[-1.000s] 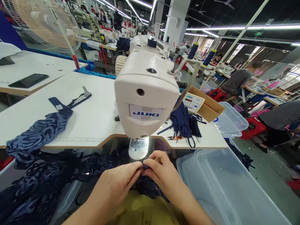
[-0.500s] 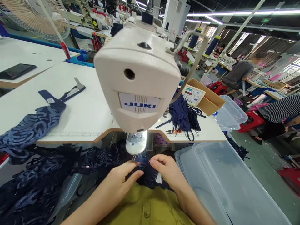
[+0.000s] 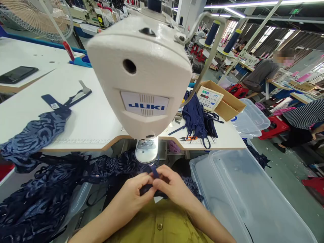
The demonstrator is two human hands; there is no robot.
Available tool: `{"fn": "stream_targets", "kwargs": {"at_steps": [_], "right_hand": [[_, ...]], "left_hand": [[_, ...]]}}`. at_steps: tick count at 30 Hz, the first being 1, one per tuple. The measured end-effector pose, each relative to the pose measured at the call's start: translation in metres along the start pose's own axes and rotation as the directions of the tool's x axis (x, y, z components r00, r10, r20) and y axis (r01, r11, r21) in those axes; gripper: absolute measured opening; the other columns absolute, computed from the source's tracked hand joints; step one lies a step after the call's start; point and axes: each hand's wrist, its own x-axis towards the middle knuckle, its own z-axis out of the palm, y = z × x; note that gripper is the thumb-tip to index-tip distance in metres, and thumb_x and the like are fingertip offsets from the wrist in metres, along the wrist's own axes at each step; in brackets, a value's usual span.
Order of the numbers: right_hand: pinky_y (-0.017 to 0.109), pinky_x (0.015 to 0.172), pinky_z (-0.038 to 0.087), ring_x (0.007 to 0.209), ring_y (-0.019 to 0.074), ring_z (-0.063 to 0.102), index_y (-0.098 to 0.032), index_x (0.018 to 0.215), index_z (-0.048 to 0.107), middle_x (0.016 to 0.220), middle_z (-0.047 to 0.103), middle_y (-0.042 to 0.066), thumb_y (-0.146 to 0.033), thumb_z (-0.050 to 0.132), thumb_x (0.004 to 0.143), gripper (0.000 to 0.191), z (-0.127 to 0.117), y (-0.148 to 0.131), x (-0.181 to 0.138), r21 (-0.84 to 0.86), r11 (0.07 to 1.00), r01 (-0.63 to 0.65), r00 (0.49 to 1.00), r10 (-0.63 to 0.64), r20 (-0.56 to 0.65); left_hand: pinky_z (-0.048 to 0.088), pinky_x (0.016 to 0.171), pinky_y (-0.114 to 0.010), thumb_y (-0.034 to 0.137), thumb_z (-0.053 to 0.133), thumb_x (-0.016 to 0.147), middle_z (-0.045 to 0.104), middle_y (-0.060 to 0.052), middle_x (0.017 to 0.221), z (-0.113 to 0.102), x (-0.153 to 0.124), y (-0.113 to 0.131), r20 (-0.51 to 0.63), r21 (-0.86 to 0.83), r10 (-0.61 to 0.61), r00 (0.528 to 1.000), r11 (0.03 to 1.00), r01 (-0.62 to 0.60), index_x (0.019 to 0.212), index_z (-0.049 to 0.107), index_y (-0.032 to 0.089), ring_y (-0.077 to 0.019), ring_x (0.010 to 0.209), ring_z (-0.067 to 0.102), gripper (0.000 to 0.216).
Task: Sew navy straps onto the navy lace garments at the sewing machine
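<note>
A white table (image 3: 98, 121) spreads beneath the machine (image 3: 141, 77), with strip lights (image 3: 235, 12) overhead; from the machine, a fan (image 3: 48, 20) stands at ten o'clock, a phone (image 3: 19, 75) lies at nine, a patterned garment (image 3: 43, 127) at eight and a bunch of navy straps (image 3: 193, 113) at four. The left hand (image 3: 134, 192) comes in from seven o'clock and the right hand (image 3: 172, 185) from five, bent inward until their fingertips nearly meet. The fingers of each are closed in a pinch on a band (image 3: 154, 171), held at six o'clock from the machine, near its lit bed (image 3: 146, 153). Navy and narrow, the band points towards twelve between the hands; its lower part is hidden by fingers, and a white tag (image 3: 158, 199) shows below them.
</note>
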Motion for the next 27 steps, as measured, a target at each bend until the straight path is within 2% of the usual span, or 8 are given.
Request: {"fn": "stream_targets", "kwargs": {"at_steps": [4, 7, 9, 11, 14, 17, 23, 27], "right_hand": [[0.023, 0.066, 0.046, 0.068, 0.0126, 0.053, -0.018, 0.084, 0.064, 0.073, 0.055, 0.0, -0.052, 0.057, 0.085, 0.034, 0.019, 0.009, 0.0, 0.311, 0.946, -0.091, 0.959, 0.167, -0.227], [0.023, 0.066, 0.046, 0.068, 0.0129, 0.054, -0.019, 0.087, 0.063, 0.075, 0.057, 0.0, -0.054, 0.062, 0.08, 0.035, 0.023, 0.012, -0.002, 0.434, 0.899, -0.052, 0.958, 0.167, -0.231], [0.024, 0.065, 0.047, 0.069, 0.0135, 0.056, -0.02, 0.089, 0.063, 0.078, 0.059, 0.001, -0.049, 0.07, 0.076, 0.033, 0.02, 0.011, -0.003, 0.413, 0.911, -0.02, 0.977, 0.106, -0.186], [0.024, 0.066, 0.048, 0.071, 0.0137, 0.058, -0.02, 0.084, 0.064, 0.078, 0.061, 0.0, -0.04, 0.074, 0.074, 0.025, 0.015, 0.008, -0.003, 0.333, 0.94, 0.072, 0.98, -0.005, -0.199], [0.024, 0.075, 0.049, 0.08, 0.0138, 0.061, -0.022, 0.078, 0.065, 0.082, 0.063, 0.0, -0.027, 0.073, 0.079, 0.009, 0.012, 0.005, -0.004, 0.149, 0.948, 0.283, 0.925, -0.228, -0.304], [0.024, 0.078, 0.048, 0.084, 0.0131, 0.061, -0.026, 0.084, 0.066, 0.087, 0.064, -0.001, -0.018, 0.071, 0.081, 0.009, 0.013, 0.008, -0.005, 0.045, 0.914, 0.403, 0.866, -0.365, -0.342], [0.027, 0.078, 0.05, 0.086, 0.0145, 0.061, -0.03, 0.097, 0.066, 0.088, 0.064, -0.001, -0.003, 0.064, 0.081, 0.031, 0.014, 0.012, -0.006, 0.03, 0.865, 0.5, 0.828, -0.468, -0.309], [0.028, 0.079, 0.05, 0.086, 0.0147, 0.062, -0.031, 0.098, 0.066, 0.09, 0.066, -0.001, 0.0, 0.064, 0.08, 0.036, 0.011, 0.01, -0.005, 0.009, 0.861, 0.509, 0.828, -0.487, -0.28]], "left_hand": [[0.044, 0.061, -0.02, 0.034, 0.05, 0.088, 0.058, 0.004, 0.07, -0.001, -0.004, 0.007, -0.062, 0.175, 0.061, 0.996, 0.983, -0.05, 0.076, 0.061, 0.021, -0.0101, 0.064, 0.054, 0.021], [0.043, 0.058, -0.018, 0.033, 0.049, 0.09, 0.056, 0.005, 0.07, -0.003, -0.006, 0.013, -0.094, 0.258, 0.112, 0.989, 0.963, -0.084, 0.079, 0.06, 0.022, -0.0089, 0.063, 0.054, 0.02], [0.043, 0.057, -0.018, 0.031, 0.047, 0.091, 0.055, 0.005, 0.07, -0.004, -0.006, 0.016, -0.101, 0.327, 0.179, 0.979, 0.935, -0.138, 0.081, 0.06, 0.022, -0.0083, 0.062, 0.055, 0.019], [0.043, 0.057, -0.017, 0.029, 0.045, 0.093, 0.054, 0.004, 0.071, -0.004, -0.006, 0.018, -0.117, 0.411, 0.281, 0.953, 0.887, -0.211, 0.085, 0.06, 0.022, -0.0081, 0.062, 0.056, 0.018], [0.043, 0.056, -0.018, 0.026, 0.042, 0.095, 0.053, 0.003, 0.073, -0.001, -0.007, 0.016, -0.157, 0.531, 0.431, 0.889, 0.795, -0.293, 0.091, 0.058, 0.022, -0.0085, 0.062, 0.056, 0.017], [0.044, 0.055, -0.019, 0.025, 0.041, 0.096, 0.052, 0.003, 0.073, 0.001, -0.007, 0.014, -0.174, 0.604, 0.509, 0.843, 0.732, -0.317, 0.095, 0.056, 0.02, -0.009, 0.061, 0.055, 0.015], [0.045, 0.054, -0.02, 0.025, 0.039, 0.097, 0.052, 0.002, 0.072, -0.003, -0.009, 0.02, -0.162, 0.681, 0.578, 0.8, 0.652, -0.334, 0.097, 0.055, 0.018, -0.0095, 0.06, 0.054, 0.018], [0.047, 0.058, -0.02, 0.025, 0.038, 0.097, 0.054, 0.001, 0.074, -0.004, -0.008, 0.022, -0.152, 0.703, 0.598, 0.787, 0.625, -0.339, 0.106, 0.054, 0.015, -0.0096, 0.063, 0.056, 0.021]]}}
